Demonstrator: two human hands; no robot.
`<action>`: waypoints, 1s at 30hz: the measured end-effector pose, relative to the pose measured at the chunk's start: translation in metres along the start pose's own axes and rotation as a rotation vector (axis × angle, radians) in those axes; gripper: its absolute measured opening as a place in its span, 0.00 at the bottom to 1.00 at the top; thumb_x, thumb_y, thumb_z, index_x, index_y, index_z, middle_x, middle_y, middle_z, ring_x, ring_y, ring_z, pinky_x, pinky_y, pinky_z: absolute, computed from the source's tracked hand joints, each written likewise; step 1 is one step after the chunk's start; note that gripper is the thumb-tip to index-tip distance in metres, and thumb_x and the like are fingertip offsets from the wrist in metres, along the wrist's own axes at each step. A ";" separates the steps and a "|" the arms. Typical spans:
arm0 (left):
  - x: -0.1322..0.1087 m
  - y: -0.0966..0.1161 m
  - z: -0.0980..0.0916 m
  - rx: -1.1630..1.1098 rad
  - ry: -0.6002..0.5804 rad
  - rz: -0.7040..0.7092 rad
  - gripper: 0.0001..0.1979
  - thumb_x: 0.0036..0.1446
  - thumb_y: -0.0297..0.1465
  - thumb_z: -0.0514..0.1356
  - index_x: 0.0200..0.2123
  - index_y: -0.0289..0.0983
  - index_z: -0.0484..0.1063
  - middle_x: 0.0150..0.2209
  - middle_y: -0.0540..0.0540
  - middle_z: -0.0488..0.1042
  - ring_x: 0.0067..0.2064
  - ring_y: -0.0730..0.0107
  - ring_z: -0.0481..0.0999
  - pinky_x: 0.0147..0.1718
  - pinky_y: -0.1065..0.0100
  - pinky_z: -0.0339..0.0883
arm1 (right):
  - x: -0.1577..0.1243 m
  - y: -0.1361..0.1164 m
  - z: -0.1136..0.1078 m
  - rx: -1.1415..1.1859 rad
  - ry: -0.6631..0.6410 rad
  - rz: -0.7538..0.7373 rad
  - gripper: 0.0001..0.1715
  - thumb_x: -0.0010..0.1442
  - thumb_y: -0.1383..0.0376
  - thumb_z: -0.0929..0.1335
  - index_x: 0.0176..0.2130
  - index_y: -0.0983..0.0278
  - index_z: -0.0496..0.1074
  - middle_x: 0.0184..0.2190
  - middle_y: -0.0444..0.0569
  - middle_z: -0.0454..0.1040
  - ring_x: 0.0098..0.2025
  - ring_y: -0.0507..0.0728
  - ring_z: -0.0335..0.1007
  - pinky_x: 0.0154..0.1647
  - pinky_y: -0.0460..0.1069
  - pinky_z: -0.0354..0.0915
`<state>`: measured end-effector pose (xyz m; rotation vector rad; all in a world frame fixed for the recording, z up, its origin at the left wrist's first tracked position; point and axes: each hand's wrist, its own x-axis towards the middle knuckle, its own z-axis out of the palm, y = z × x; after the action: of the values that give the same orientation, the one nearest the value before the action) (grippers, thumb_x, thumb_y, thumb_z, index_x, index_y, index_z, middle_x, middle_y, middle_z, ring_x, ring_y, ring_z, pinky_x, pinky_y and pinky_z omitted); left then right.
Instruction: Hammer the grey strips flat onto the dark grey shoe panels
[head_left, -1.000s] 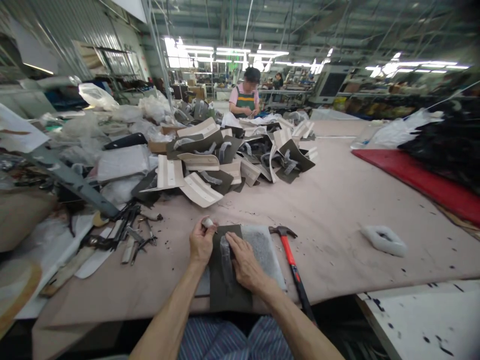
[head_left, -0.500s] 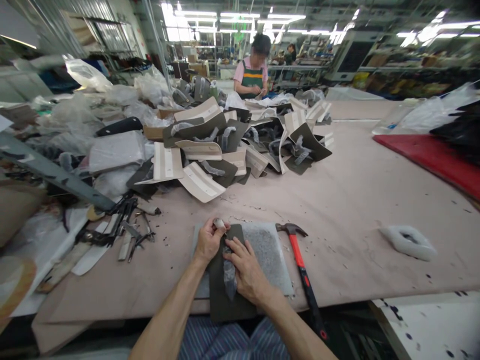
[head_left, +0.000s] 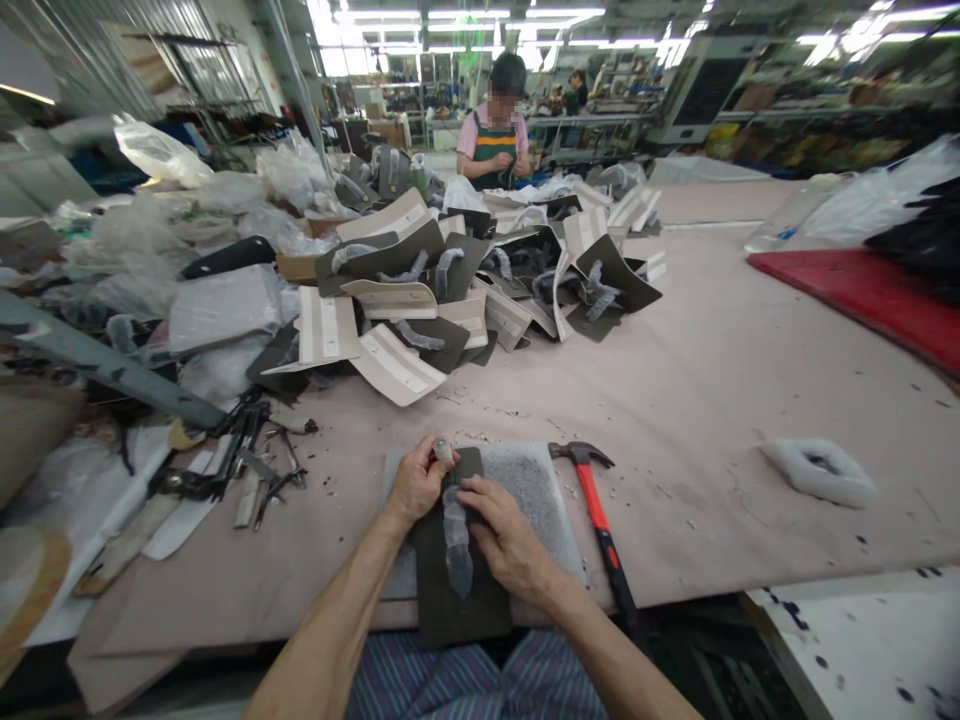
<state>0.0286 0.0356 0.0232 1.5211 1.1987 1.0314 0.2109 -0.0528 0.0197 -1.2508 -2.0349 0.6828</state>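
Note:
My left hand [head_left: 417,484] is closed around a short upright tool with a white-wrapped grip [head_left: 443,450], held over the far end of a dark grey-green panel [head_left: 484,610]. The tool's lower tip is hidden by my fingers. Along the panel's middle runs a carry handle [head_left: 457,545] in cloudy plastic wrap. My right hand [head_left: 511,535] lies to its right, fingers apart, the fingertips by the handle's far end. Beneath the panel is a pale, heavily pitted board [head_left: 551,500]. A claw hammer [head_left: 592,495] with a red and black handle rests to the right of the board.
A heap of similar panels [head_left: 401,365] with wrapped handles covers the table's far side. Hand tools [head_left: 251,465] lie at the left by a slanted metal bar [head_left: 105,355]. On the right are a plastic-wrapped bundle [head_left: 821,475] and a red sheet [head_left: 847,290]. A person [head_left: 495,140] works opposite.
My right hand has drawn back slightly to the right, uncovering more of the wrapped handle. The white-wrapped tool in my left hand now stands more upright.

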 end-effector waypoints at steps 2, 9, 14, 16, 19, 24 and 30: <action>0.001 0.004 -0.002 0.059 -0.043 0.021 0.06 0.55 0.31 0.58 0.36 0.38 0.72 0.33 0.46 0.80 0.37 0.65 0.78 0.38 0.68 0.70 | -0.010 0.014 -0.021 -0.079 0.216 0.127 0.22 0.62 0.70 0.60 0.54 0.62 0.68 0.58 0.55 0.68 0.62 0.59 0.61 0.63 0.59 0.58; -0.010 0.002 0.000 0.118 -0.026 0.051 0.07 0.55 0.31 0.57 0.37 0.39 0.74 0.35 0.46 0.80 0.39 0.63 0.78 0.41 0.67 0.69 | -0.067 0.064 -0.082 -0.327 0.219 0.782 0.14 0.55 0.61 0.66 0.41 0.65 0.69 0.38 0.58 0.70 0.42 0.65 0.69 0.43 0.58 0.65; -0.016 0.001 0.003 0.074 0.033 0.028 0.08 0.54 0.31 0.59 0.37 0.39 0.76 0.35 0.45 0.81 0.39 0.62 0.79 0.42 0.65 0.70 | -0.060 0.047 -0.094 0.381 0.121 1.026 0.08 0.52 0.60 0.65 0.27 0.59 0.60 0.22 0.42 0.62 0.20 0.52 0.58 0.21 0.48 0.59; -0.016 0.001 0.003 0.069 0.034 0.036 0.07 0.53 0.31 0.59 0.35 0.39 0.76 0.34 0.45 0.81 0.38 0.62 0.79 0.41 0.66 0.69 | -0.043 0.025 -0.100 0.448 0.124 0.994 0.11 0.55 0.55 0.63 0.28 0.59 0.59 0.21 0.40 0.60 0.16 0.50 0.52 0.17 0.46 0.54; -0.015 0.001 0.002 0.066 0.031 0.053 0.07 0.54 0.30 0.58 0.35 0.39 0.76 0.34 0.45 0.81 0.37 0.63 0.79 0.40 0.66 0.69 | -0.013 -0.013 -0.103 0.342 0.256 0.769 0.20 0.62 0.47 0.59 0.31 0.59 0.61 0.20 0.39 0.60 0.17 0.51 0.53 0.18 0.46 0.52; -0.015 -0.002 0.003 0.065 0.043 0.049 0.07 0.53 0.31 0.59 0.35 0.40 0.77 0.33 0.46 0.81 0.36 0.62 0.79 0.38 0.66 0.69 | 0.029 -0.049 -0.093 -0.264 0.166 0.272 0.17 0.67 0.55 0.59 0.29 0.60 0.61 0.18 0.41 0.61 0.19 0.51 0.52 0.22 0.48 0.45; -0.015 -0.008 0.004 0.059 0.059 0.079 0.09 0.53 0.31 0.60 0.37 0.40 0.78 0.33 0.47 0.81 0.36 0.62 0.79 0.39 0.67 0.70 | 0.055 -0.088 -0.125 -0.415 0.199 0.114 0.16 0.67 0.56 0.59 0.29 0.59 0.60 0.18 0.41 0.61 0.17 0.50 0.50 0.22 0.48 0.43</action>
<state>0.0278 0.0212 0.0132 1.6045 1.2284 1.1082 0.2360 -0.0267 0.1781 -1.6084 -2.0089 0.1731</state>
